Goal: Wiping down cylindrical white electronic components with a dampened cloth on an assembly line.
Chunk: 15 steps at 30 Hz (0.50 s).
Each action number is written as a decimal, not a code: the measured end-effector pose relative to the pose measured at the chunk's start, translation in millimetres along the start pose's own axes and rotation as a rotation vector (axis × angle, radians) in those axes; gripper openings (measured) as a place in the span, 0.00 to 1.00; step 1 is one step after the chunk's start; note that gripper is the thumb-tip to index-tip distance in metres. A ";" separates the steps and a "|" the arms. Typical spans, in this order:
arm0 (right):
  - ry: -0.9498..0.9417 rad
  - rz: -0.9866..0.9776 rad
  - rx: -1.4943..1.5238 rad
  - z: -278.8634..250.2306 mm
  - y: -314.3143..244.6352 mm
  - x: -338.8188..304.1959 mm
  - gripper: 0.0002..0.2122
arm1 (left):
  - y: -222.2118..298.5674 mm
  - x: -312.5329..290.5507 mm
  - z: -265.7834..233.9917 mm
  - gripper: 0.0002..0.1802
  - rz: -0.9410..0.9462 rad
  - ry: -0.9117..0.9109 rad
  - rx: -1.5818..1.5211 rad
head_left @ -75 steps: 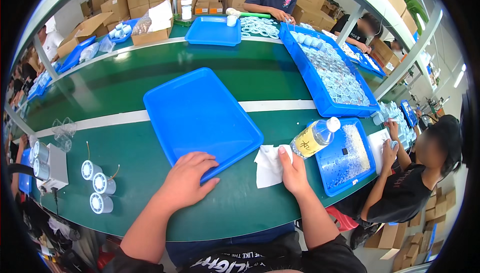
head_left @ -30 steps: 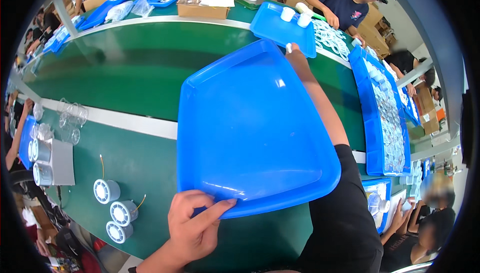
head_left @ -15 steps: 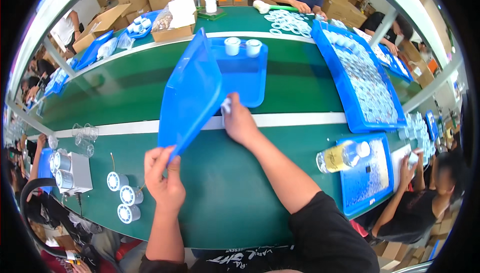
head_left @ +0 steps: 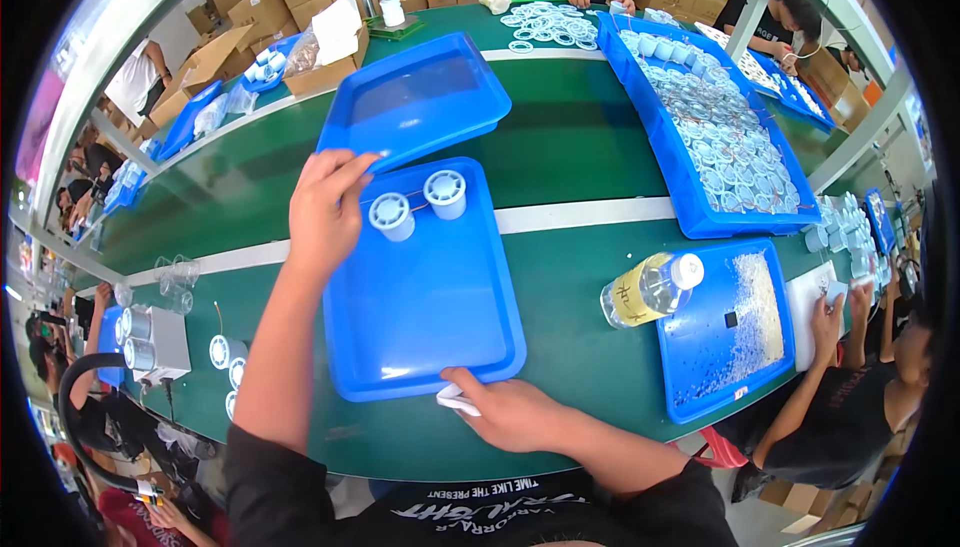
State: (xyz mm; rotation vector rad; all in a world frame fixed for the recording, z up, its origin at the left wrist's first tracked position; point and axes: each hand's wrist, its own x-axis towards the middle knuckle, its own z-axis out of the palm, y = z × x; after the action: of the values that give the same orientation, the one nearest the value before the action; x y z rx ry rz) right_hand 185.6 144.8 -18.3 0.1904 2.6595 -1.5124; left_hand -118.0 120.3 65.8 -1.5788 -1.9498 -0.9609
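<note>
While the shallow blue plastic tray (head_left: pixel 420 307) lies flat on the green desk (head_left: pixel 570 137) carrying only two white round spools (head_left: pixel 418 205), the left hand (head_left: pixel 322 209) is laid open on its far-left corner and the right hand (head_left: pixel 497 411) is clenched on its near rim over a small white piece (head_left: pixel 457 399), so placement is judged done and filling barely begun.

The near blue tray (head_left: pixel 420 322), which a moment ago stands up on edge in both hands, now lies flat on the green table (head_left: pixel 570 147) in front of the person. The left hand (head_left: pixel 325 209) has left the tray's lower edge and now rests on its far left corner. The right hand (head_left: pixel 500 412) has come down from the raised tray's side and now holds the near rim, with a small white piece (head_left: pixel 457 402) under its fingers. Two white spools (head_left: pixel 418 205), earlier sitting in the far blue tray (head_left: pixel 415 97), now stand in the near tray's far end.
</note>
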 end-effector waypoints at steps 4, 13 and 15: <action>-0.027 -0.020 -0.061 -4.8 -5.9 -2.9 0.27 | -27.6 55.5 50.5 0.13 0.120 -0.054 0.036; 0.063 -0.145 0.067 6.0 12.0 -17.5 0.28 | -59.8 136.7 175.8 0.28 -0.260 -0.332 0.375; 0.037 -0.119 0.052 2.8 11.1 -15.7 0.27 | -43.2 122.6 167.6 0.31 -0.241 -0.472 0.289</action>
State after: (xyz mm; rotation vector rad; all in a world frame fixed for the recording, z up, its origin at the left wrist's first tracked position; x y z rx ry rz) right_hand 202.8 146.9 -27.1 0.0652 2.7066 -1.6291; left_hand -176.2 321.7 33.9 -1.5204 -2.5115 -0.3734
